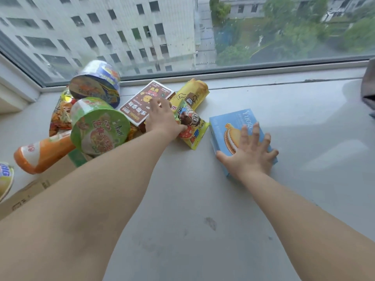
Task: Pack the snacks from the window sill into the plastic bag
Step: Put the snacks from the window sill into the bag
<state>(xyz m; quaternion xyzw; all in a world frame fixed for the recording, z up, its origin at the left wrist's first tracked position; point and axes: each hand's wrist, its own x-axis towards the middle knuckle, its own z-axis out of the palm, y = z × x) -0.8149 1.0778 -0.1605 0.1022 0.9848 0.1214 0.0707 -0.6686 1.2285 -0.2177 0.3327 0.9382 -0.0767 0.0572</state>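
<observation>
Fingers of the right hand are spread and straight, lying flat on top of the blue sandwich-biscuit box, thumb at the box's near-left edge; nothing is curled round it. Box sits on the grey window sill, apart from the rest of the snacks. Left hand reaches into the pile w/ fingers bent over the brown box, between it & the yellow cartoon packet; fingertips are hidden, so can't tell if it's gripping or just touching, prob. touching. Yellow wrapped pack lies behind, near the glass. At left: green noodle cup on its side, blue noodle cup tipped behind it, orange bottle lying down, a crinkly snack bag between them. Cardboard box sits below the bottle.
</observation>
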